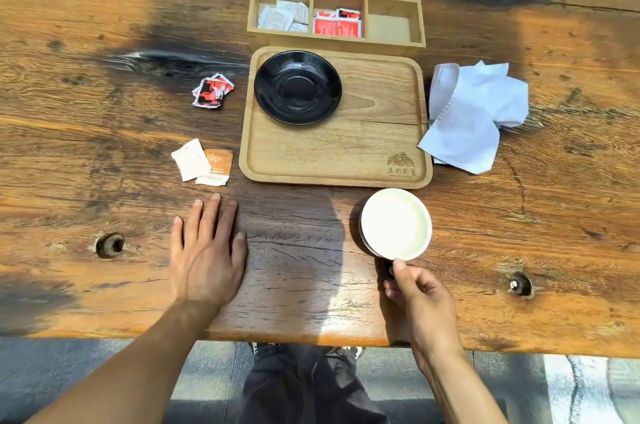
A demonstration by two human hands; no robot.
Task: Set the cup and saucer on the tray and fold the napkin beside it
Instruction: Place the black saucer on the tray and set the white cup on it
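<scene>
A black saucer (298,87) lies in the far left part of the wooden tray (346,153). My right hand (420,295) pinches the dark handle of a cup (396,223) with a white inside, held just in front of the tray's near right corner. A crumpled white napkin (474,115) lies on the table against the tray's right edge. My left hand (206,250) rests flat on the table, fingers spread, holding nothing.
A three-compartment wooden box (394,27) with sachets stands behind the tray. Red sachets (212,91) and white and orange sachets (202,162) lie loose left of the tray. The table's near edge (304,340) runs just below my hands.
</scene>
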